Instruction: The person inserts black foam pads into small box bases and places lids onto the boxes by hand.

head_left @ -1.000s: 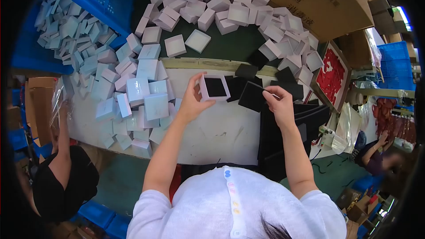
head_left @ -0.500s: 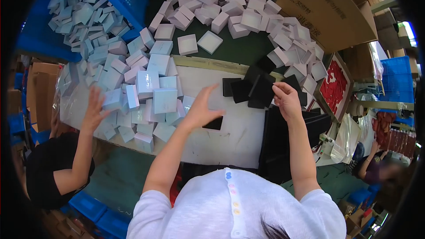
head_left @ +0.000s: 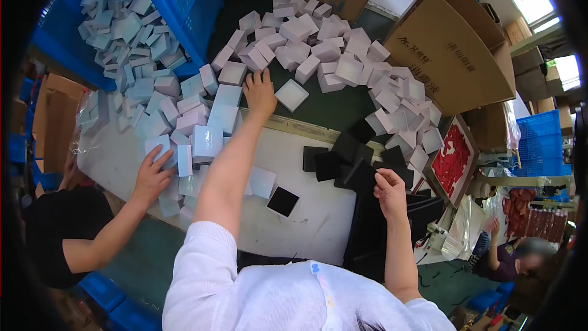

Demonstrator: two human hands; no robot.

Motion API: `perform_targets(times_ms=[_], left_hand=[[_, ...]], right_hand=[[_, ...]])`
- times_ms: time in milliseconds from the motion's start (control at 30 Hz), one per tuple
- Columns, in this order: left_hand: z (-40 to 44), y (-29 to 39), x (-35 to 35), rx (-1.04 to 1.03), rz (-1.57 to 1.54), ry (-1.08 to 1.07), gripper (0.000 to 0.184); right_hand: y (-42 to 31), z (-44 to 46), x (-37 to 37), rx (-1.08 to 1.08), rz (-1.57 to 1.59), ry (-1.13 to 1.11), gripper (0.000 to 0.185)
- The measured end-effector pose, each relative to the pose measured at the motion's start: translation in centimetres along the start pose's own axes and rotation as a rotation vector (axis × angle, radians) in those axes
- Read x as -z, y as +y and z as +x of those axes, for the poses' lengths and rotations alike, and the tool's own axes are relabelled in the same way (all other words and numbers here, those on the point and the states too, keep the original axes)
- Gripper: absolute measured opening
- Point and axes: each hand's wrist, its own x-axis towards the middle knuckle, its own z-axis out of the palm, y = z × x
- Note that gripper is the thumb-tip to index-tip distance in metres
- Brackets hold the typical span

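Observation:
My left hand (head_left: 260, 95) reaches to the far side of the table, fingers spread and pointing away, over the spot of a small open white box that it now hides. Right of it lies another open white box (head_left: 292, 95). My right hand (head_left: 390, 195) pinches the edge of a black square pad (head_left: 360, 178) between thumb and fingers. More black pads (head_left: 331, 164) lie beside and behind it. Nearer to me, a white box with a black inside (head_left: 283, 201) sits on the white tabletop (head_left: 294, 233).
Pale closed boxes (head_left: 207, 142) are piled on the left, where a co-worker's hand (head_left: 153, 178) touches them. A blue crate (head_left: 177, 18) holds more. White box parts (head_left: 306, 30) heap at the back. Cardboard carton (head_left: 453, 55) and red-filled tray (head_left: 452, 162) stand right.
My left hand has moved forward from above the near tabletop to the open box at the back. The right hand stays at the black pads. The co-worker's hand has lowered onto the boxes.

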Motion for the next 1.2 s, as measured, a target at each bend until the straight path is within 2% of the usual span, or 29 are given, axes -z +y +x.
perform_targets(times_ms=[33,67,133,167,233,267,333,400,433,500,533,633,700,733,800,833,867,900,933,967,1000,1033,1067,1100,1133,1167,1200], left_hand=[[0.8,-1.3,-0.1,-0.093,0.174,-0.027,0.025],[1.2,-2.1,-0.2,-0.095,0.180,-0.029,0.025],[2.4,-2.4,1.3,-0.078,0.116,-0.352,0.029],[2.3,-2.0,2.1,-0.080,0.121,-0.362,0.029],[1.1,0.2,4.8,-0.182,-0.335,-0.061,0.027],[0.0,1.8,7.1,-0.102,-0.387,-0.169,0.023],[-2.8,3.8,9.9,0.050,-0.560,-0.360,0.028],[-6.0,6.1,12.0,0.157,-0.799,-0.365,0.035],[-6.8,6.8,13.3,0.159,-0.797,-0.374,0.035],[-8.0,7.8,15.3,0.374,-1.154,-0.666,0.037],[-9.0,7.7,14.9,0.485,-1.386,-0.693,0.036],[-10.3,8.4,15.3,0.549,-1.546,-0.742,0.036],[-10.5,8.7,15.2,0.571,-1.553,-0.700,0.031],[-10.8,8.7,14.9,0.618,-1.471,-0.651,0.029],[-11.2,8.4,14.2,0.663,-1.392,-0.611,0.027],[-11.3,7.7,13.9,0.751,-1.347,-0.593,0.028],[-11.4,7.0,13.5,0.836,-1.300,-0.571,0.032],[-12.0,6.1,12.3,0.835,-1.303,-0.575,0.032],[-12.6,5.2,11.1,0.700,-1.115,-0.526,0.039],[-13.3,4.3,10.0,0.568,-0.928,-0.474,0.046],[-13.1,4.1,10.0,0.595,-0.876,-0.554,0.058],[-12.6,4.3,10.5,0.594,-0.876,-0.557,0.058],[-12.0,4.4,11.2,0.440,-0.648,-0.693,0.058],[-10.9,4.7,12.0,0.278,-0.414,-0.810,0.058],[-9.8,5.7,13.1,0.182,-0.260,-0.742,0.057],[-8.9,5.4,12.1,0.178,-0.258,-0.740,0.057],[-7.3,4.7,10.2,0.151,-0.400,-0.563,0.057]], right_hand=[[0.0,0.6,-0.2,0.012,-0.002,-0.007,0.010],[0.0,1.0,-0.5,0.022,-0.004,-0.012,0.010],[-0.5,2.0,-1.8,0.034,-0.021,-0.017,0.010],[-0.8,2.3,-2.7,0.040,-0.041,-0.018,0.010],[-1.5,3.2,-4.8,0.085,-0.053,-0.035,0.011],[-1.9,3.7,-5.9,0.100,-0.077,-0.073,0.011],[-2.3,4.2,-8.1,0.133,-0.142,-0.123,0.012],[-2.5,4.8,-10.2,0.181,-0.243,-0.173,0.014],[-2.5,4.9,-11.1,0.187,-0.293,-0.205,0.015],[-1.5,5.5,-12.0,0.209,-0.423,-0.223,0.015],[-1.3,5.7,-12.2,0.207,-0.427,-0.225,0.015],[-0.8,5.1,-13.1,0.248,-0.569,-0.297,0.014],[-0.8,4.5,-14.1,0.391,-0.579,-0.170,0.013],[-0.5,4.6,-14.0,0.388,-0.583,-0.170,0.013],[0.5,5.5,-13.5,0.308,-0.265,-0.228,0.013],[0.5,6.6,-12.4,0.368,-0.357,-0.141,0.014],[0.7,7.9,-10.9,0.531,-0.579,-0.082,0.014],[0.9,9.1,-9.2,0.694,-0.801,-0.021,0.014],[0.7,9.6,-8.1,0.504,-0.945,-0.122,0.029],[1.3,9.5,-7.5,0.499,-0.946,-0.116,0.029],[1.8,8.8,-7.3,0.606,-1.095,-0.234,0.043],[2.3,8.0,-7.2,0.713,-1.242,-0.358,0.056],[2.7,7.0,-7.3,0.687,-1.441,-0.476,0.077],[3.1,6.3,-7.3,0.816,-1.559,-0.555,0.078],[4.1,6.4,-6.7,0.804,-1.622,-0.560,0.078],[4.9,6.9,-5.8,0.793,-1.684,-0.566,0.078],[4.7,7.0,-5.2,0.799,-1.682,-0.562,0.078]])
